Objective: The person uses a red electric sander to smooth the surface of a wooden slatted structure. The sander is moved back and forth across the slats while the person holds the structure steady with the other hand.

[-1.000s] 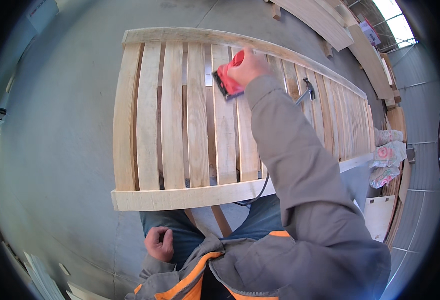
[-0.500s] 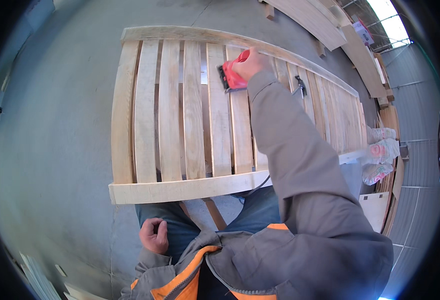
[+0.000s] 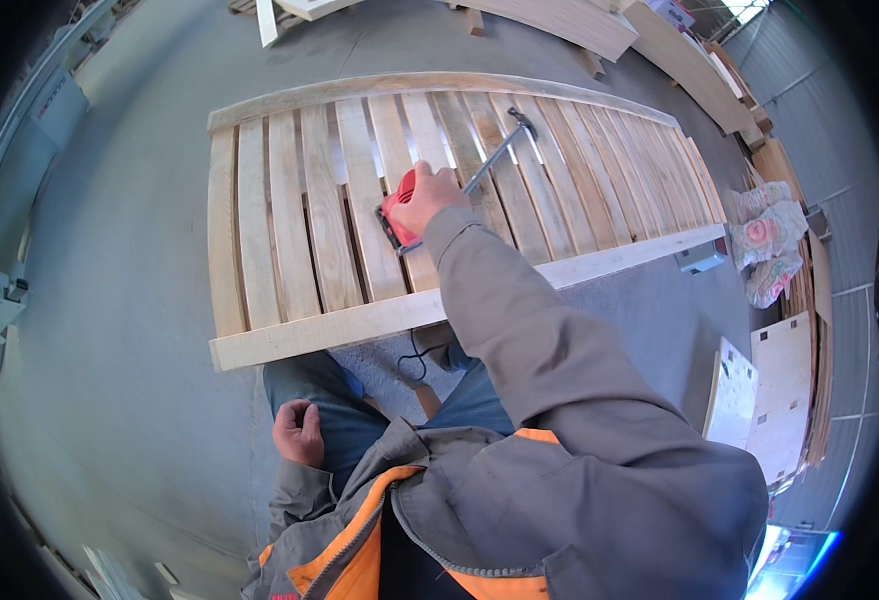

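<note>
Now grips the sander (image 3: 397, 209) in the right hand (image 3: 434, 197), on the slats (image 3: 330, 250), with the hammer (image 3: 494, 160) at two o'clock! Holds the left hand (image 3: 298, 433) fisted by the thigh (image 3: 325, 395), at seven o'clock.

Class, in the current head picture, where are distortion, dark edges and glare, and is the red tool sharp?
Head view throughout: the wooden frame's far rail bows like an arc; black fills the corners; bluish-white glare sits at lower right; the red tool in the right hand looks fairly sharp.
</note>
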